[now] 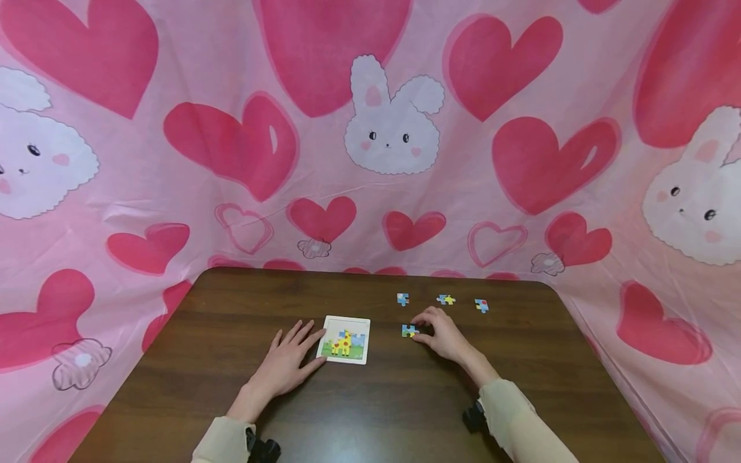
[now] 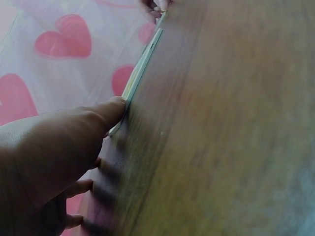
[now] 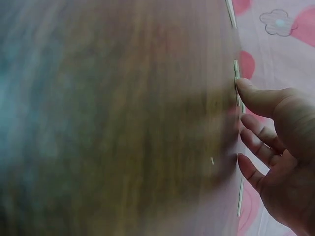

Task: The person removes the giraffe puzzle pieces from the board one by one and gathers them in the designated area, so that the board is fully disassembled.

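In the head view a white-framed puzzle tray point(image 1: 348, 319) lies on the table, showing a yellow giraffe on green grass with blue pieces above. My left hand point(image 1: 282, 366) is spread at its left side, thumb and index fingertip touching the frame. The left wrist view shows that thumb point(image 2: 110, 110) against the tray's edge point(image 2: 147, 54). Right of the tray, my right hand point(image 1: 442, 334) pinches a blue, yellow and green puzzle piece point(image 1: 408, 330) by its right end, thumb and fingers curled at it. From the right wrist, this piece point(image 3: 236, 69) appears edge-on beside the thumb.
Behind the right hand lie three loose puzzle pieces: a blue one point(image 1: 402, 299), a blue and yellow one point(image 1: 446, 299) and one with a red spot point(image 1: 482, 305). The dark wooden table point(image 1: 347, 418) ends at a pink heart-patterned cloth point(image 1: 370, 225).
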The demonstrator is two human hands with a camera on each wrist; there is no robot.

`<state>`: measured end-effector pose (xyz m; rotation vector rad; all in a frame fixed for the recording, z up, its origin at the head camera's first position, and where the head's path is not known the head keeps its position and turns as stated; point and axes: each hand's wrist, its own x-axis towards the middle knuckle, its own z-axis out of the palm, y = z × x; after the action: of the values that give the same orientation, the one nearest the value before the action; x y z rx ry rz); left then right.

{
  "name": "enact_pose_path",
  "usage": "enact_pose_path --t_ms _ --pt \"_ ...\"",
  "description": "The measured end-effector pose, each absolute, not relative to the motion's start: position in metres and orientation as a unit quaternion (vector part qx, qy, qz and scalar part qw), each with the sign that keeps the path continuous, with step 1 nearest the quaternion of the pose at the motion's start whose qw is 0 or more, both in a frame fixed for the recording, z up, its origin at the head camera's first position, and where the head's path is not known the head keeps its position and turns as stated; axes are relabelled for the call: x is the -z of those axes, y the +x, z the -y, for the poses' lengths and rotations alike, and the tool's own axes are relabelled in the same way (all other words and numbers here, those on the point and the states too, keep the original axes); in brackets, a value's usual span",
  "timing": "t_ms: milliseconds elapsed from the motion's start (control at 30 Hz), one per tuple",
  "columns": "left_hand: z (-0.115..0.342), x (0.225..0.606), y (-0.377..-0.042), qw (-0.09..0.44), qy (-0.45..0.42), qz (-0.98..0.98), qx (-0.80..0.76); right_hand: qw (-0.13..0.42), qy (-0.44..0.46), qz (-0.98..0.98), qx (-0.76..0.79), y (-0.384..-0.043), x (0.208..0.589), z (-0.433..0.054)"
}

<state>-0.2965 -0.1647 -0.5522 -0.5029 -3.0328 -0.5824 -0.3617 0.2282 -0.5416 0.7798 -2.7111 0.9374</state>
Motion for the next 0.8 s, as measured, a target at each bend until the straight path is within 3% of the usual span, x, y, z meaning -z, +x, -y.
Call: enact_pose_path --t_ms 367,800 --pt "0.165 0.552 -0.297 0.005 -0.161 0.97 0.185 0.048 0.23 0.904 -0.357 -0.358 0.531 -0.22" --pt "0.165 0.551 -0.296 0.007 -0.162 0.97 0.181 0.022 0.177 0.893 -0.414 -0.339 0.534 -0.162"
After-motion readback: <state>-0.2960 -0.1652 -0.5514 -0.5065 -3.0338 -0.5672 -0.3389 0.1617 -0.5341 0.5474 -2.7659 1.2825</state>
